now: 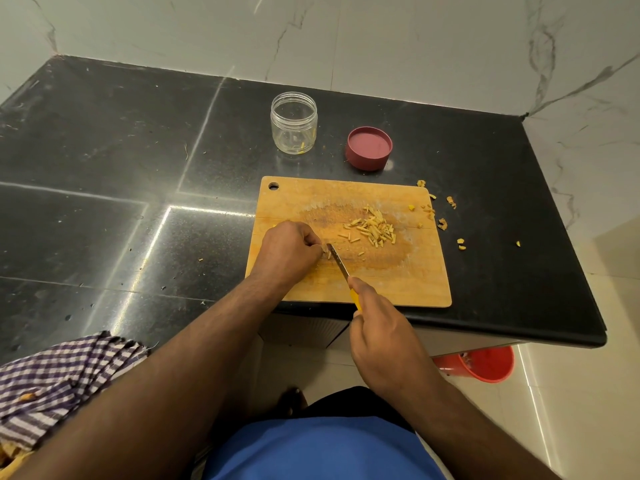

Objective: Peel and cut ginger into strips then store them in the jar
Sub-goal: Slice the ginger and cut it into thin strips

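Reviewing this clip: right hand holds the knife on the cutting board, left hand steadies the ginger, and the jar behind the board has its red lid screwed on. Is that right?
Not quite. In the head view the jar stands open; its red lid lies on the counter to its right. The rest holds: the right hand holds the knife on the cutting board while the left hand steadies the ginger.

This is a home kitchen. A shiny black stone bench (104, 168) fits into a corner of white marble wall tiles (381, 46). A wooden cutting board (398, 282) sits at the bench's front edge with cut ginger strips (374, 228) on it. Behind the board stand a clear jar (293, 123) and its red lid (369, 148). A checked cloth (62, 379) lies at the front left corner. Down on the pale tiled floor (571, 410), a red bucket (485, 365) stands under the bench's right end.
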{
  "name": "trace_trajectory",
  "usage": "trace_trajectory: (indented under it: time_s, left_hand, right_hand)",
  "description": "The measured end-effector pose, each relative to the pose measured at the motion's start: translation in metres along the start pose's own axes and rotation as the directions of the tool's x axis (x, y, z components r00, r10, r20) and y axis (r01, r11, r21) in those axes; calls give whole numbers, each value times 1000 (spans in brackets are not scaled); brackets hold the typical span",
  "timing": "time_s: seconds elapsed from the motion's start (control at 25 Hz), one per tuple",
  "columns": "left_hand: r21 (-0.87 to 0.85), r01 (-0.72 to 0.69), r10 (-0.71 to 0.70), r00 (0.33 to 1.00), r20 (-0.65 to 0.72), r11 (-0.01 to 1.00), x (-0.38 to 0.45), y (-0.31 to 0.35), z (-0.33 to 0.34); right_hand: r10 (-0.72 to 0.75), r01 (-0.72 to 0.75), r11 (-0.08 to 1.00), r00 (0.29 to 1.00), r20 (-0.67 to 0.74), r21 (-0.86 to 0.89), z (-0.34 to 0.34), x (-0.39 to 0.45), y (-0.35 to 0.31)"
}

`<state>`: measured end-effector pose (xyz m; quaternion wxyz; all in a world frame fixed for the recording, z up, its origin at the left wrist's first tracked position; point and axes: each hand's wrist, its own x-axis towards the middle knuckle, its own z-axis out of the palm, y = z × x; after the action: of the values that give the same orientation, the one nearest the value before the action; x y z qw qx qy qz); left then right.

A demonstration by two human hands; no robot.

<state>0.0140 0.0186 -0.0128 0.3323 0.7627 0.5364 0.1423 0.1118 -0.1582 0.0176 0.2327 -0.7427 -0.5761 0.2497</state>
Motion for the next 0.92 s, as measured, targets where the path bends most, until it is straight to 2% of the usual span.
trace_trajectory:
  time_s: [0.44,0.68,0.92]
  left_hand:
    - [4,4,-4,1000,10,1000,1,1,-4]
    - [-10,6,-5,1000,24,1000,2,-2,-4]
    - [-66,5,-2,999,41,998,-3,-6,-16]
  right_hand:
    - [32,-29,999,997,65,-36,9,20,2]
    - [42,-43,999,999,30,27,2,-9,8]
    - [51,-49,996,998,-31,71,-6,-2,10]
